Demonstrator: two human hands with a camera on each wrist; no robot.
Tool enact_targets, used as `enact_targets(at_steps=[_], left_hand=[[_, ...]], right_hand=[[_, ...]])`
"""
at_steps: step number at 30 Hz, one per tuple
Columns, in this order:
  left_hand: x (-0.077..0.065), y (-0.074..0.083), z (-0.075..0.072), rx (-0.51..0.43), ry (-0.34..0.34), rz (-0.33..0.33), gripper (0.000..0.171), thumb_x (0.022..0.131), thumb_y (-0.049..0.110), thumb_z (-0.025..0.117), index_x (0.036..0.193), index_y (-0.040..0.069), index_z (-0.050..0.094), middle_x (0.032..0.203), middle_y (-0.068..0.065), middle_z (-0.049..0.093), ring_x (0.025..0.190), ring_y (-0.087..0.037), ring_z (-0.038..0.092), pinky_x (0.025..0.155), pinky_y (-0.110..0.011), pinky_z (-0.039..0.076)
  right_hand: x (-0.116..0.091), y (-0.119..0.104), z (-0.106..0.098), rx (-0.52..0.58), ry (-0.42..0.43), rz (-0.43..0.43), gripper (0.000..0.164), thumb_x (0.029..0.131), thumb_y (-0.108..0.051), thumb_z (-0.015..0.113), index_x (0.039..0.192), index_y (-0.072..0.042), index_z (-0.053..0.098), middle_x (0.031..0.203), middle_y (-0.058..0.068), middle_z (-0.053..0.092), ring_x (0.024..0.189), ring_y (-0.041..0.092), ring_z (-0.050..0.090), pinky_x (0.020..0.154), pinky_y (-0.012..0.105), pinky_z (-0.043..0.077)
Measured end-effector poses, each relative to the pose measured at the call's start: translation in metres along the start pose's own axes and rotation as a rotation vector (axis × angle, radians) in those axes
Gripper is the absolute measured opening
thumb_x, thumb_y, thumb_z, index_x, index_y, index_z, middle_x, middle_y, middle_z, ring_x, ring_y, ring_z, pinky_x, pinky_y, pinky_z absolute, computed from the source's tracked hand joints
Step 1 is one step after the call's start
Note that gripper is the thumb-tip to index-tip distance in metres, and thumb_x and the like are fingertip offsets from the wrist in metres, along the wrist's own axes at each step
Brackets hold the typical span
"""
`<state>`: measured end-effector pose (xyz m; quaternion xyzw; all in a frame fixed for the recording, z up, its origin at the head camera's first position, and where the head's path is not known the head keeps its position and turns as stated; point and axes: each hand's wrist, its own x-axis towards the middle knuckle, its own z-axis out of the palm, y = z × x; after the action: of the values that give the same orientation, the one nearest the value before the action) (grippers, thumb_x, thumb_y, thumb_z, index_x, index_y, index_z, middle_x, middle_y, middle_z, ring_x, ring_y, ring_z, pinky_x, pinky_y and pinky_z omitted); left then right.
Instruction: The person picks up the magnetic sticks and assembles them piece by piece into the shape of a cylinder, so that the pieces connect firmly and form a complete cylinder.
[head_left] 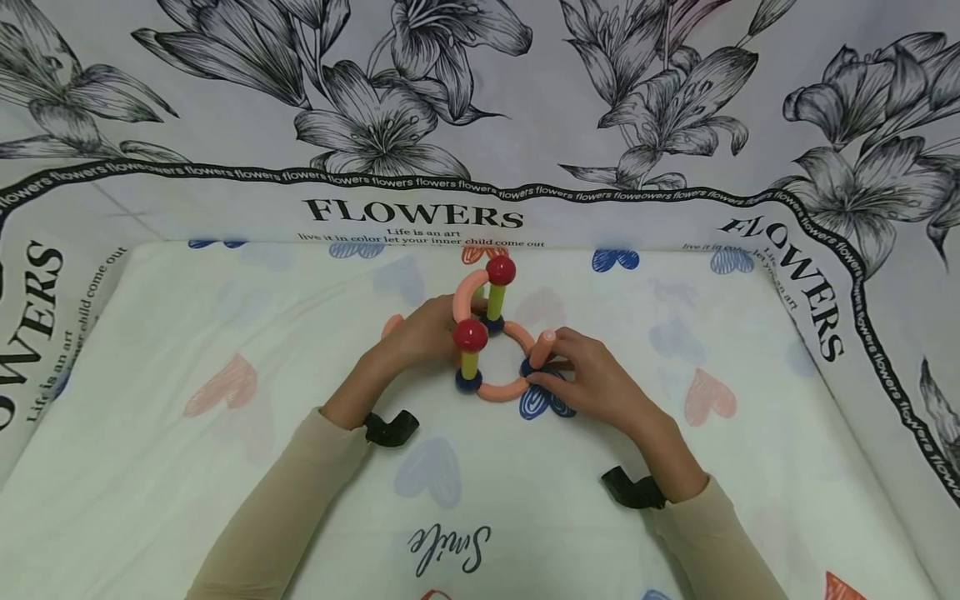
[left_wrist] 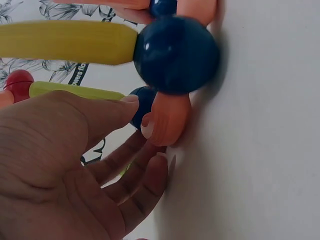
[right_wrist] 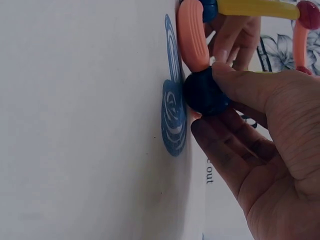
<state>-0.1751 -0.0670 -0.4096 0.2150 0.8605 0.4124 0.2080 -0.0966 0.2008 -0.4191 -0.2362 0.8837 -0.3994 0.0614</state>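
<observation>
A toy structure of magnetic sticks and balls stands on the white cloth. Its base ring joins curved orange sticks (head_left: pixel 504 390) with dark blue balls (left_wrist: pixel 177 55). Two upright sticks, one yellow (head_left: pixel 469 365) and one green (head_left: pixel 497 302), carry red balls (head_left: pixel 470 335), with an orange curved stick (head_left: pixel 467 293) arching between them. My left hand (head_left: pixel 427 333) grips the left of the ring, thumb at a blue ball, some fingertips hidden behind the arch. My right hand (head_left: pixel 600 379) pinches the blue ball (right_wrist: pixel 206 92) at the ring's right; a short orange stick (head_left: pixel 542 348) slants up there.
Another orange piece (head_left: pixel 392 323) shows partly behind my left hand. The cloth (head_left: pixel 300 500) has heart prints and the word "Smile". A flower-printed cloth (head_left: pixel 540 125) rises behind. A black wrist mount (head_left: pixel 392 428) sits by each wrist.
</observation>
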Motion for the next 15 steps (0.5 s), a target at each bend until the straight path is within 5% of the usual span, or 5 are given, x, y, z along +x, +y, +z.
enact_targets(at_steps=[9, 15], left_hand=[[-0.013, 0.001, 0.007, 0.110, 0.085, -0.039, 0.045, 0.093, 0.017, 0.079, 0.134, 0.010, 0.063, 0.124, -0.010, 0.072, 0.113, -0.029, 0.066, 0.101, -0.047, 0.055], [-0.028, 0.004, 0.007, 0.150, 0.174, -0.004, 0.018, 0.096, 0.029, 0.077, 0.102, 0.012, 0.074, 0.085, -0.003, 0.072, 0.082, -0.022, 0.062, 0.074, -0.033, 0.048]], right_hand=[[0.000, 0.002, 0.001, 0.015, 0.016, -0.033, 0.021, 0.092, -0.006, 0.081, 0.106, -0.011, 0.067, 0.112, 0.007, 0.070, 0.110, 0.023, 0.076, 0.093, 0.035, 0.064], [0.000, 0.004, 0.000, 0.021, 0.032, -0.049, 0.021, 0.094, -0.004, 0.079, 0.108, -0.011, 0.066, 0.110, 0.006, 0.069, 0.111, 0.023, 0.074, 0.094, 0.035, 0.063]])
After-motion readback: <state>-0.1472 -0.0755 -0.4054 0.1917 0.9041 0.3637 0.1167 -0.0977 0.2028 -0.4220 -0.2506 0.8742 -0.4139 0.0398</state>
